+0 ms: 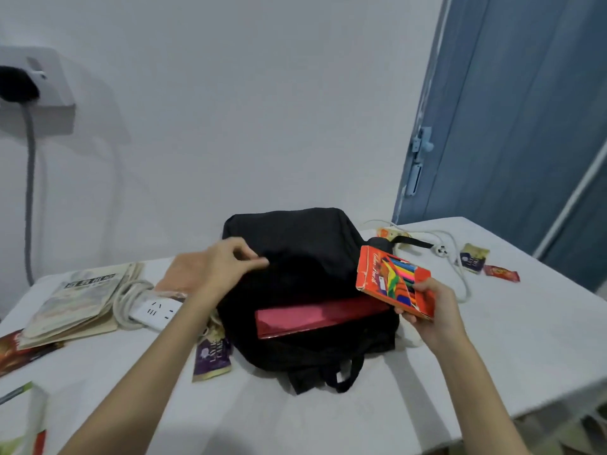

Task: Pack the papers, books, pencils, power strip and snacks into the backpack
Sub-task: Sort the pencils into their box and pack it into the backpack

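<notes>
A black backpack lies on the white table with its mouth open toward me; a red book shows inside. My left hand pinches the upper flap of the opening. My right hand grips an orange box of colour pencils just right of the opening, above the bag's edge. A white power strip with a coiled cable lies left of the bag, beside a stack of papers and booklets. A purple snack packet lies by the bag's left corner.
A second white cord with a plug runs behind the bag on the right, near another purple packet and a red sweet wrapper. A dark book sits at the left edge. A blue door stands at right.
</notes>
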A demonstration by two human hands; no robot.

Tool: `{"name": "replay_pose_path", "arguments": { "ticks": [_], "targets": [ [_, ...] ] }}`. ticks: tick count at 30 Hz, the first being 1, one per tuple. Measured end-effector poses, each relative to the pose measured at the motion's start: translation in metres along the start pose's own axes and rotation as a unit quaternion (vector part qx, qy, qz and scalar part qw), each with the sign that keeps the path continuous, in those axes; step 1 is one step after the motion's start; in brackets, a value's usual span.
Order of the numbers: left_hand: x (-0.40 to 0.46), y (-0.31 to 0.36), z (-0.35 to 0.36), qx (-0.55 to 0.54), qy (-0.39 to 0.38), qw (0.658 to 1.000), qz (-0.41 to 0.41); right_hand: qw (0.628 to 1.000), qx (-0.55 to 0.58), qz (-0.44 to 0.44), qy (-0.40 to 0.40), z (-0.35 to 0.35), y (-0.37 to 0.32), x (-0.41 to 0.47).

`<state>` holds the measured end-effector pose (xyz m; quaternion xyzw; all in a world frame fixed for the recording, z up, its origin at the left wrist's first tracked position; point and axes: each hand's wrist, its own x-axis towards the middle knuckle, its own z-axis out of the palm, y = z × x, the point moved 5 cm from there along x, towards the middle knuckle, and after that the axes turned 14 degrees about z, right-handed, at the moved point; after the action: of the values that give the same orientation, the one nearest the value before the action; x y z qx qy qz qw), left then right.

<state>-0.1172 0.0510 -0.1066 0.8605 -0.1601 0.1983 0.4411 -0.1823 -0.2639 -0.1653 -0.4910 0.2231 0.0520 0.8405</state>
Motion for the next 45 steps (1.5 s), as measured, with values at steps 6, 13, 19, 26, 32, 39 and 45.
{"name": "replay_pose_path", "arguments": {
  "ticks": [6,13,19,26,32,39,45],
  "targets": [
    [0.009,-0.010,0.033,0.105,0.004,0.991,0.084,1.000,-0.015,0.000,0.014,0.001,-0.006,0.015],
    [0.004,-0.020,0.036,0.352,-0.185,0.898,0.188,0.998,-0.048,0.030,-0.010,0.002,-0.002,0.030],
    [0.069,0.003,-0.007,0.242,0.064,0.957,0.146,0.995,-0.070,0.064,-0.037,0.018,0.010,0.033],
    [0.080,0.017,-0.006,0.201,0.087,0.962,0.161,0.986,-0.028,0.157,-0.049,0.087,0.032,0.070],
    [0.079,0.011,-0.010,0.209,0.062,0.964,0.152,0.992,-0.053,0.104,-0.052,0.160,0.054,0.114],
    [0.076,0.000,-0.010,0.187,0.040,0.974,0.124,0.935,-0.354,0.007,0.010,0.175,0.074,0.132],
    [0.057,0.000,-0.006,0.141,0.030,0.986,0.084,0.924,-0.382,0.013,-0.029,0.165,0.067,0.115]
  ]
}}
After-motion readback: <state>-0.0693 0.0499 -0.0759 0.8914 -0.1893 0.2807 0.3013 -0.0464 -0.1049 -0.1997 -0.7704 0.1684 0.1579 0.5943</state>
